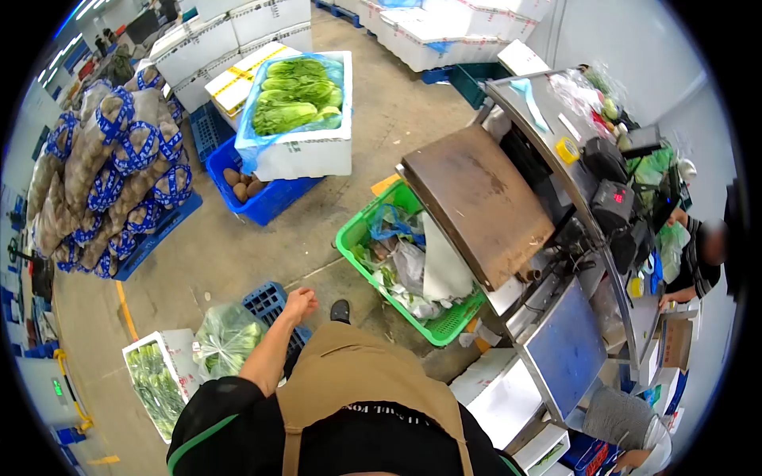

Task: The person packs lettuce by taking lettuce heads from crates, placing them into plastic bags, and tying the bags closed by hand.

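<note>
Nr L hand (301, 305) — bagged veg (226, 337), blue pallet (268, 301), green crate (384, 293)

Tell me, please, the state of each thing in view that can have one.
Left hand: half-curled, apparently empty
Clear bag: bulging
Lined foam box: open, filled with greens
Blue tub: holding brown produce
Green basket: open, holding plastic bags
Scale display: lit red
Sacks: filled, stacked

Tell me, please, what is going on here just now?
The wearer's left hand hangs seemingly empty near a blue slotted pallet; the right hand is out of view. A green basket of plastic bags stands ahead. Leafy greens fill a foam box beyond. Rightward, another person's hand is by a green plastic bag.
</note>
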Demonstrator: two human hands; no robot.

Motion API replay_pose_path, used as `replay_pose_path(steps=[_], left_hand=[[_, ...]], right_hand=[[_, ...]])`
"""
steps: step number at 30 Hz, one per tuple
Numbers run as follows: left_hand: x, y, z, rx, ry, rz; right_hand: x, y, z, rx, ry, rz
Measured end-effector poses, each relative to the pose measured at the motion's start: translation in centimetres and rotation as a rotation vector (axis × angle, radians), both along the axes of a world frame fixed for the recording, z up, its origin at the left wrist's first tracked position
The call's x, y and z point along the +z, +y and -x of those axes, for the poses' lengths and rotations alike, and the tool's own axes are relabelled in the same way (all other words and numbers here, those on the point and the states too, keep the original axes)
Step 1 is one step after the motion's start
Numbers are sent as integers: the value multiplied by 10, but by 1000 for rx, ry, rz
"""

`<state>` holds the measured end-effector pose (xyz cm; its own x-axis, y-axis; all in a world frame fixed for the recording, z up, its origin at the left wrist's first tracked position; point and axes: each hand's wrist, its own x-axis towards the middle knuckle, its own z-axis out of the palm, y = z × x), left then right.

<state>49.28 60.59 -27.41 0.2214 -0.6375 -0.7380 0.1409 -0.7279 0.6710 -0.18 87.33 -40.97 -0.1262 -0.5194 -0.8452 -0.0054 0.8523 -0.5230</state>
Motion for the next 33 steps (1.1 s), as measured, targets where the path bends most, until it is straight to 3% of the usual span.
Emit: replay_pose_path(steps=[6,9,11,15,19,21,22,23,25,27,31,33], left_hand=[[41,-39,-76,11,39,90],[41,-53,-91,48,54,108],[45,-59,-95,138,95,129],[49,-65,-108,253,125,150],[61,-66,-135,323,2,118],[62,-67,-157,374,-61,105],[73,-74,-164,373,-104,92],[87,-89,-171,370,-146,80],[107,-138,-189,340,-222,81],[132,-218,-194,270,-246,235],[191,-459,-130,-23,-269,466],[180,-579,-83,-174,-191,508]], right_hand=[[73,-163,-80,5,-150,80],[108,-221,-66,119,69,1],[142,-256,-56,54,87,-108],[154,-334,-24,96,244,-70],[131,-467,1,268,452,271],[168,-551,-28,95,522,363],[133,-595,-7,131,584,593],[149,-639,-10,190,779,607],[198,-712,-26,71,850,847],[230,-786,-17,-20,941,919],[245,-928,55,-77,1250,1146],[234,-984,93,-103,1365,1112]])
